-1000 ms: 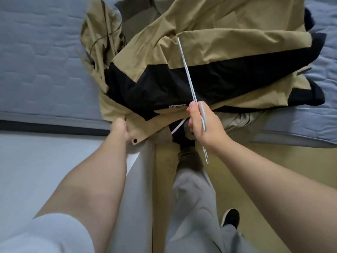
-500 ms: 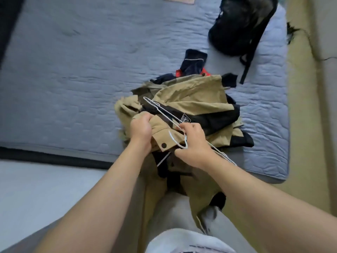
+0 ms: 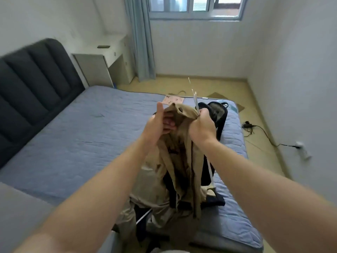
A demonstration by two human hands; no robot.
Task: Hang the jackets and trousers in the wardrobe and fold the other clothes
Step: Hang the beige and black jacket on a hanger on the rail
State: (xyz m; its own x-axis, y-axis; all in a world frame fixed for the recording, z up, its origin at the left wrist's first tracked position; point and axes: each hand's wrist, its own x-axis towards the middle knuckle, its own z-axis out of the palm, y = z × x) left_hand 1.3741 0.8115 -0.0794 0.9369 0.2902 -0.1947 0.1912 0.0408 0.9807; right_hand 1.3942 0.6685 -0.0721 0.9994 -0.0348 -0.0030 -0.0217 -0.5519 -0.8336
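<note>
Over the bed point(image 3: 82, 139), the left hand point(image 3: 160, 123) holds the top of the jacket point(image 3: 180, 161), thumb up, fingers point(image 3: 168, 123) curled into the cloth. The jacket hangs straight down, its lower end heaped on the bed's near edge. The right hand point(image 3: 202, 125) fists cloth and an upright hanger point(image 3: 196, 101).

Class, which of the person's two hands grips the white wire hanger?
The right hand: it grips the thin white wire hanger together with the tan and black jacket, while the left hand holds only jacket fabric.
</note>
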